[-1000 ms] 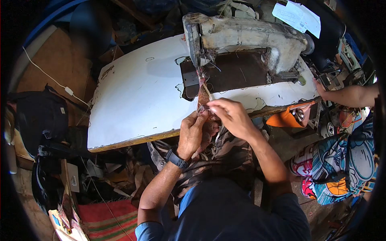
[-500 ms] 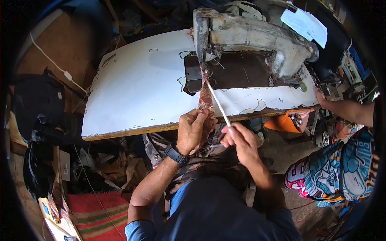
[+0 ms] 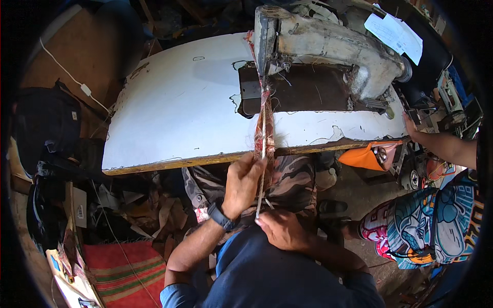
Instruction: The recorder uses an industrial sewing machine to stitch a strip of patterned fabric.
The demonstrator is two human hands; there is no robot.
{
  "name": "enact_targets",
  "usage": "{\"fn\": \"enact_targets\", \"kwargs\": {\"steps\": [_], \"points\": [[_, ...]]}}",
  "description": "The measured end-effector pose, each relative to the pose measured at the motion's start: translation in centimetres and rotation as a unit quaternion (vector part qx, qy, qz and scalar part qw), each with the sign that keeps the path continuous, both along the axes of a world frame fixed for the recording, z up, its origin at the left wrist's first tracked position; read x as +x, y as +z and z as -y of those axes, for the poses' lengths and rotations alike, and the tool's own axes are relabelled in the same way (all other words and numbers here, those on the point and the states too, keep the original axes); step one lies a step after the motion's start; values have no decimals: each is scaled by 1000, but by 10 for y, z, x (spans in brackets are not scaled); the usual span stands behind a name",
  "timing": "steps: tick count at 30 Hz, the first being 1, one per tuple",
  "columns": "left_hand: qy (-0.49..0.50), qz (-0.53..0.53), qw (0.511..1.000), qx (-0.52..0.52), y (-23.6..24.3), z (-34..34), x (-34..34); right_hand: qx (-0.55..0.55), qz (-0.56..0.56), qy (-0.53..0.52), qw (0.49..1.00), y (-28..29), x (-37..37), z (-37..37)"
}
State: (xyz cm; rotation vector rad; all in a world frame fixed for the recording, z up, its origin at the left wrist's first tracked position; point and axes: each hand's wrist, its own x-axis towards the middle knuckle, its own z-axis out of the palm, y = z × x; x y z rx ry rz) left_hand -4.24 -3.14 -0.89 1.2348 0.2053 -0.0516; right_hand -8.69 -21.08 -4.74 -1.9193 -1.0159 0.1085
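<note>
A frayed reddish fabric strip (image 3: 270,134) runs from under the head of the sewing machine (image 3: 328,43) toward me and hangs over the table's front edge. A white cord (image 3: 264,126) lies lengthwise along it. My left hand (image 3: 244,182) is closed at the table's front edge, pinching the strip and cord between thumb and fingers. Nearer my body, my right hand (image 3: 284,229) is closed on the lower part of the cord, which is stretched straight between my hands. A thin, pale short piece sticks up by the right hand; its kind is unclear.
The white tabletop (image 3: 174,113) has a chipped wooden edge. To the right, another person's hand (image 3: 409,126) rests on its corner. An orange pouch (image 3: 365,156) hangs beneath. Papers (image 3: 394,35) lie behind the machine, and a black bag (image 3: 47,126) is at far left.
My right hand has come down and left toward my body with the cord. The cord, slanting off to the right before, now lies along the strip. My left hand is slightly lower.
</note>
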Motion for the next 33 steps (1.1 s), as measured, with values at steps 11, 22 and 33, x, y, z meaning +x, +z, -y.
{"fn": "enact_targets", "kwargs": {"steps": [11,22,33], "points": [[70,116,972,194,-7,27,-37,64,248,-123,959,31,105,15],[65,70,988,124,-22,38,-35,-39,392,-108,913,0,139,1],[50,47,995,-72,6,44,-32,21,414,-82,906,32,152,-6]]}}
